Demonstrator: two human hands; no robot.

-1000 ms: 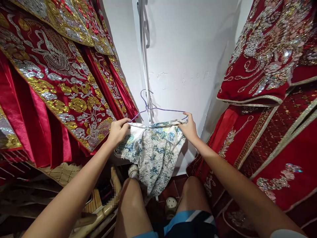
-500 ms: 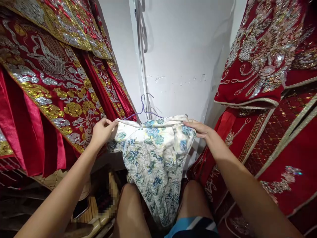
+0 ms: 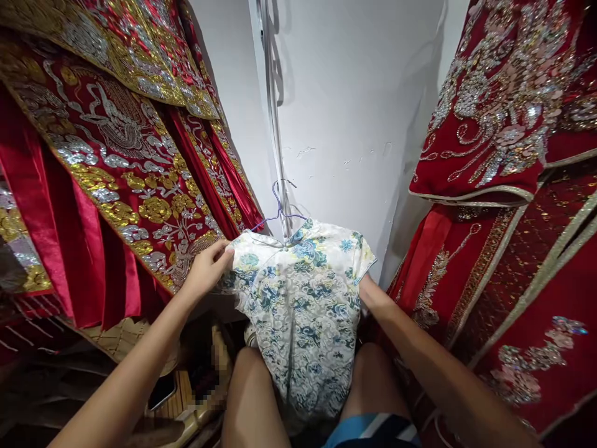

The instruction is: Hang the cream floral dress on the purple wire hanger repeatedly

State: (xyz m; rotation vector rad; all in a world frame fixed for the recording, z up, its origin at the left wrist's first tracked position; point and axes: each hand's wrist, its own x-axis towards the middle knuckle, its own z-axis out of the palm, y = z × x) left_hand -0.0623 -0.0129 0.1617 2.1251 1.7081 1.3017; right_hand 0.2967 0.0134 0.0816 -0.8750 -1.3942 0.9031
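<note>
Dress [image 3: 298,305] now sits fully on the wire hanger [image 3: 278,208], front smoothed vs. bunched 1 s ago; your left hand [image 3: 208,267] pinches its shoulder, right hand's behind the dress, grip can't tell

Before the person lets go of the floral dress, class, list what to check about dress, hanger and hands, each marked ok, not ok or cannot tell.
1. Dress sits on hanger: ok; both shoulders look filled.
2. Left hand grips the dress's shoulder: ok.
3. Right hand: cannot tell; it is hidden behind the dress.
4. Hanger hook on a rail: not ok; it hangs on nothing.
5. Collar centred under hook: ok.
6. Hem off the floor: cannot tell; it drapes over the knees.
</note>
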